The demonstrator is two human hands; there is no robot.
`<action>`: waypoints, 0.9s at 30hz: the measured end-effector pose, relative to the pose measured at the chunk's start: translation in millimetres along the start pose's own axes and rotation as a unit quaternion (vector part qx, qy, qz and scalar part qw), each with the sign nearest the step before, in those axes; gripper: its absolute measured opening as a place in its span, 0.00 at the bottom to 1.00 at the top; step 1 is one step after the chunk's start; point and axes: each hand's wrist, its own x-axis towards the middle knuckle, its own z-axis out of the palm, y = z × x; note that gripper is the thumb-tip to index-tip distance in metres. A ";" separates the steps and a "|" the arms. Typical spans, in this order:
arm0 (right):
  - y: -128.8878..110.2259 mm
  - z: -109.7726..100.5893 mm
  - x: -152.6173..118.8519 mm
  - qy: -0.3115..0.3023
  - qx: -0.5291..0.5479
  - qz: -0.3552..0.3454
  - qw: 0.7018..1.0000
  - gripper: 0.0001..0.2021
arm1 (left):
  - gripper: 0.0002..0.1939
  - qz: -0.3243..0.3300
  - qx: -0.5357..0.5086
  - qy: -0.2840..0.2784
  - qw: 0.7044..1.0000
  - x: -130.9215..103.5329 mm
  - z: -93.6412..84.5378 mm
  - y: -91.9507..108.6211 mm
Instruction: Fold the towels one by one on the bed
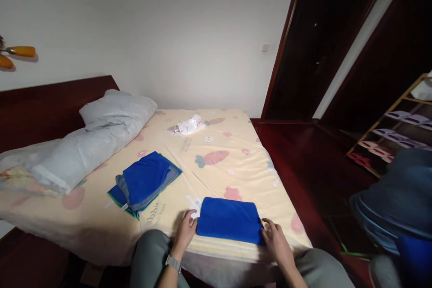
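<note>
So the folded blue cloth (229, 220) is sitting near the front edge of the bed (263, 184), right in front of the person, and the useful bit is how it lies: long axis running side to side, slanting just a little toward the person at the right end, with a hand at each short end. The left hand (185, 233) is at the left end, thumb and index finger curved with a bit of a gap between them, right by the edge — can't tell if it's actually pinching any fabric. The right hand (278, 245) is at the other end, fingertips right up against the near right corner, and whether they've got a real grip there is just as hard to tell. Neither hand looks clearly nearer; the cloth is basically bracketed between them. Off to the left there's a looser blue pile (145, 180) with grey and green edging, well apart from the folded one. Farther back sits a crumpled white plastic bag (191, 124) — and a bunched-up grey quilt (101, 135) lies over by the headboard (67, 99).
</note>
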 end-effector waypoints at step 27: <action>11.0 -1.2 7.8 -0.074 0.049 0.092 0.992 0.29 | 0.24 -0.078 -0.032 -0.037 0.996 14.8 19.4 -20.2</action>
